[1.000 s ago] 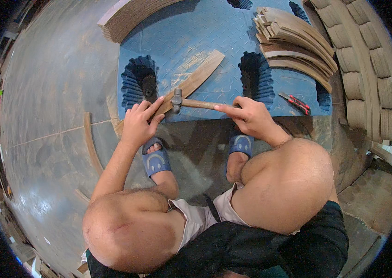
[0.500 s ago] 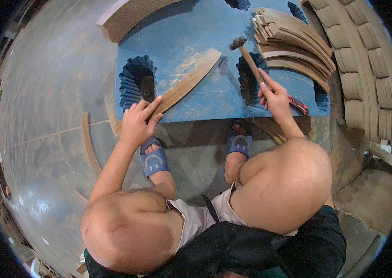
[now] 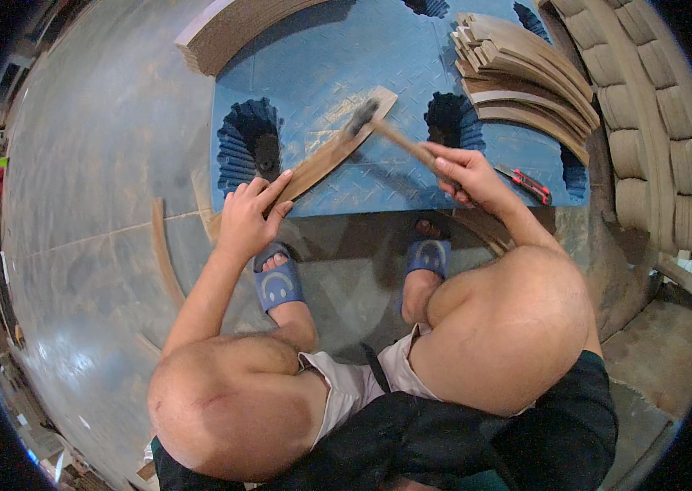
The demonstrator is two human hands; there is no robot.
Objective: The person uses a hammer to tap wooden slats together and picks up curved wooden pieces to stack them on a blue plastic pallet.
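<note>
Near the frame's centre, our strip of brown wood, thin and gently bowed, lies on the tread-patterned blue platform, its long axis running from lower left to upper right. Our left hand rests on its lower part, thumb and index finger part-spread; we cannot tell whether the others grip. Our right hand curls tightly round the wooden-handled hammer, its blurred head toward upper left.
</note>
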